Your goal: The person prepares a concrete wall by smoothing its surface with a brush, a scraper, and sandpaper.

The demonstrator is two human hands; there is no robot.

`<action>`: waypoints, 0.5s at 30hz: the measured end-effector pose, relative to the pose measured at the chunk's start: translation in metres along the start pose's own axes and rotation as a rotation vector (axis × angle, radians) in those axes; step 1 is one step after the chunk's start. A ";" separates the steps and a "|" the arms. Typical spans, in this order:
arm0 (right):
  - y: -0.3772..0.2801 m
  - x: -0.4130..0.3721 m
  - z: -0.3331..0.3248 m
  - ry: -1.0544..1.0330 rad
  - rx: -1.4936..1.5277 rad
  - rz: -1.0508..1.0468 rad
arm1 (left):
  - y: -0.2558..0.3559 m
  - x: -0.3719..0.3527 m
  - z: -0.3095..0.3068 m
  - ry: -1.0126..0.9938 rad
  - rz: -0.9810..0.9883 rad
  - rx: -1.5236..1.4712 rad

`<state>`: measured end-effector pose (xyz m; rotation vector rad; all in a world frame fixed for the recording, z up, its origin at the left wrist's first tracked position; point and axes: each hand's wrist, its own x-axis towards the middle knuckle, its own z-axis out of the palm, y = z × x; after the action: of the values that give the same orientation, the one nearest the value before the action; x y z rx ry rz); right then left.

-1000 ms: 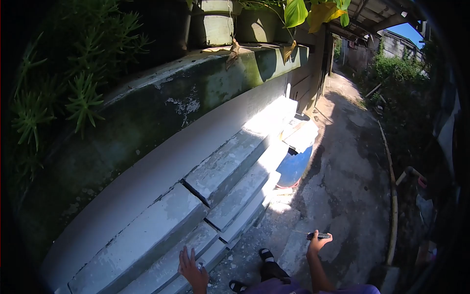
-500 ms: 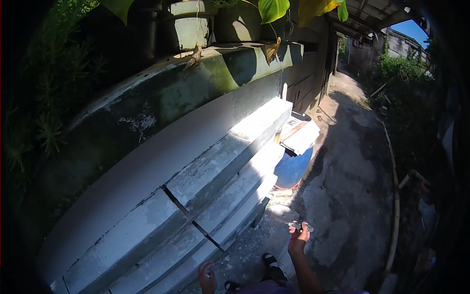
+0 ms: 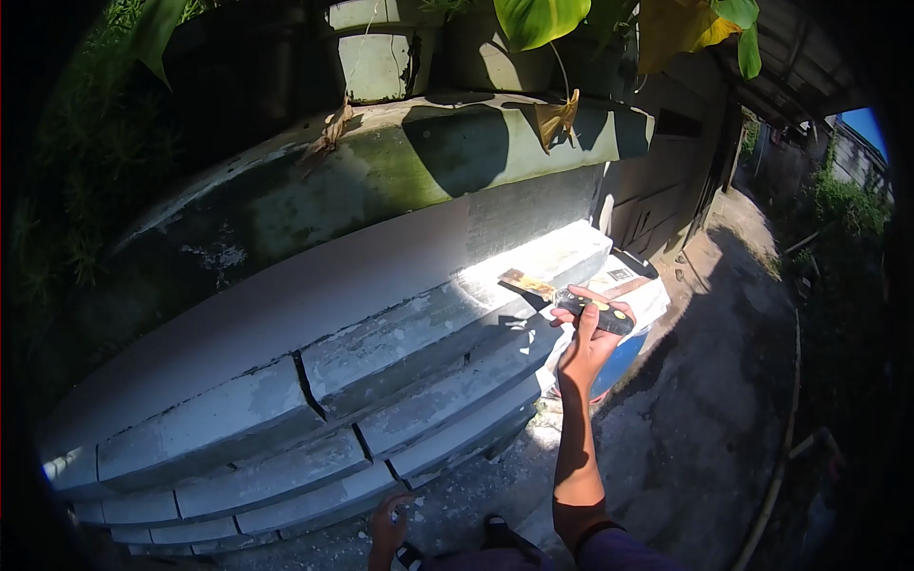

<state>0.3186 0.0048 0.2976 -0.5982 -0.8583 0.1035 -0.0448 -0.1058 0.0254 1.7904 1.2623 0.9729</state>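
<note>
My right hand (image 3: 588,343) is raised, its fingers wrapped around the black, yellow-spotted handle of a putty knife (image 3: 526,284). The flat blade, brownish and catching the sun, points left over the upper ledge (image 3: 433,328) and casts a shadow close by. That ledge is the top one of several stepped, white-grey ledges with worn, patchy paint and dark joints. Low at the bottom of the view, my left hand (image 3: 386,525) hangs beside the lowest ledge, fingers loosely curled and apart, with nothing visible in them.
Behind my right hand, papers (image 3: 647,297) lie on a blue drum (image 3: 621,366). A mossy green shelf (image 3: 381,176) with plant pots (image 3: 381,62) overhangs the ledges. A concrete path (image 3: 695,381) runs away on the right, bordered by a long pole (image 3: 792,419).
My right hand has risen with the putty knife, bringing the blade from above the path to the upper ledge. The view has shifted; my left hand stays low.
</note>
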 end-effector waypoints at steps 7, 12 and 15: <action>0.010 0.058 0.006 -0.330 -0.237 0.198 | -0.001 -0.002 0.039 0.002 -0.037 -0.008; -0.012 0.097 -0.036 -0.124 -0.254 -0.043 | 0.005 -0.004 0.038 0.127 -0.064 -0.030; -0.016 0.095 -0.013 -0.189 0.033 0.025 | -0.003 -0.002 0.038 0.149 -0.090 -0.049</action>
<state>0.3884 0.0156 0.3638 -0.5748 -1.0308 0.1989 -0.0130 -0.1124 0.0050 1.6338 1.3859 1.0926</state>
